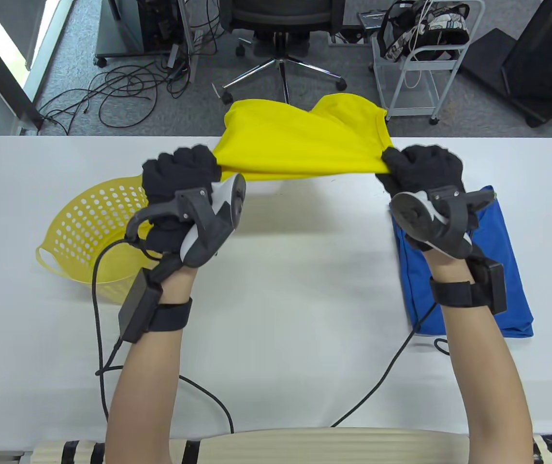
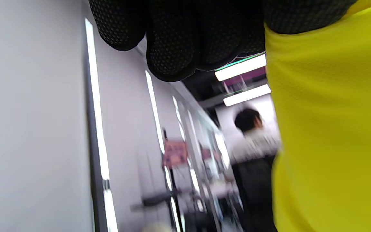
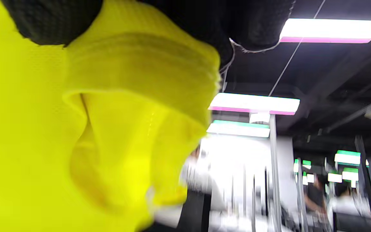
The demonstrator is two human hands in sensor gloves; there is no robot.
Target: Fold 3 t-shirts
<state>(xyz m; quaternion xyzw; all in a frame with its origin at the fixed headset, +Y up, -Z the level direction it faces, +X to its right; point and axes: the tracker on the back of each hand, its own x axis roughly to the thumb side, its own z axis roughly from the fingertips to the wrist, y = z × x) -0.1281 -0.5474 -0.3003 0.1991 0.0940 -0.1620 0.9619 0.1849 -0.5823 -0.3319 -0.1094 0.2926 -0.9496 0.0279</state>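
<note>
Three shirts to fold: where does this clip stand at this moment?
One looks done: a folded blue t-shirt lies on the table at the right. In hand: both hands, left and right, grip an edge of the yellow t-shirt, held up and stretched between them, still unfolded. A third shirt isn't visible; the yellow basket looks empty.

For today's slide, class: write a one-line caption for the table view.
Both gloved hands, left hand and right hand, hold a yellow t-shirt stretched above the table.
</note>
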